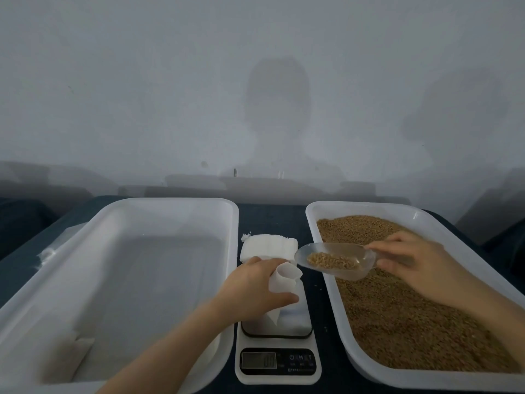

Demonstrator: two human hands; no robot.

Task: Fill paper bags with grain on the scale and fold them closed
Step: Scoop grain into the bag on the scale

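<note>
1. One paper bag (284,280), white, mouth open & rolled, tilted toward the R. It is held over the scale (277,351) platform, at ctr btwn the two trays. Cannot tell if its lower end touches the platform.
2. L hand (255,288): fingers & thumb curled round the bag's upper part, gripping it just below the mouth.
3. Scoop (335,261), clear plastic, part-filled w/ grain (397,322). Its lip is just beside the bag mouth, slightly above it.
4. R hand (406,260): fingers closed on the scoop's handle end, pinching it, above the R tray (312,217).
5. R tray: white, holds a bed of loose grain, forearm over it.
6. Stack of bags (268,248): flat, white, just behind the L hand, on the dark surface (270,214).
7. L tray (170,201): white, beside the scale, L forearm crossing its near corner.
8. Scale display lit, digits too blurred to read.
</note>
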